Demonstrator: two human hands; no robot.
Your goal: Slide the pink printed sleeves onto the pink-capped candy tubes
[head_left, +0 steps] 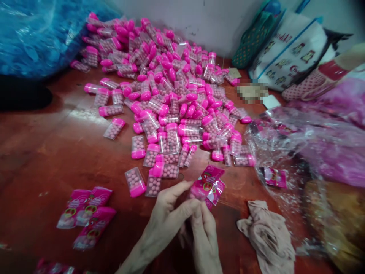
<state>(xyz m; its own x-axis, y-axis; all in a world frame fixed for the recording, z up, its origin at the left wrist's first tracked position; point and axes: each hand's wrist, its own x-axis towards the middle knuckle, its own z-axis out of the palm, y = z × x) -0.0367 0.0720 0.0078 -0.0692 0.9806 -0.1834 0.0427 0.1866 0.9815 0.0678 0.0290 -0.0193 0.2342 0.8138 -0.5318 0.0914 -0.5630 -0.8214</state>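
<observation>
Low in the middle, my left hand (168, 213) and my right hand (204, 232) come together on a pink printed candy wrapper (207, 182). Pinkish balls seem to show at its lower end, beside my left thumb. Both hands are closed, thumbs side by side at the wrapper's near end; some fingers are hidden beneath. Other printed wrapper pieces (218, 190) show just behind it. Beyond my hands lies a clear container of pink candy balls (154, 185). To the left, several filled pink packets (94, 227) overlap on the reddish-brown floor (45, 167).
A big heap of pink-capped candy containers (171, 131) reaches back toward the wall. Clear plastic film (285, 148) and a crumpled beige cloth (269, 239) lie to the right. A blue plastic bag (42, 38) is at far left, a printed white bag (291, 51) at back right.
</observation>
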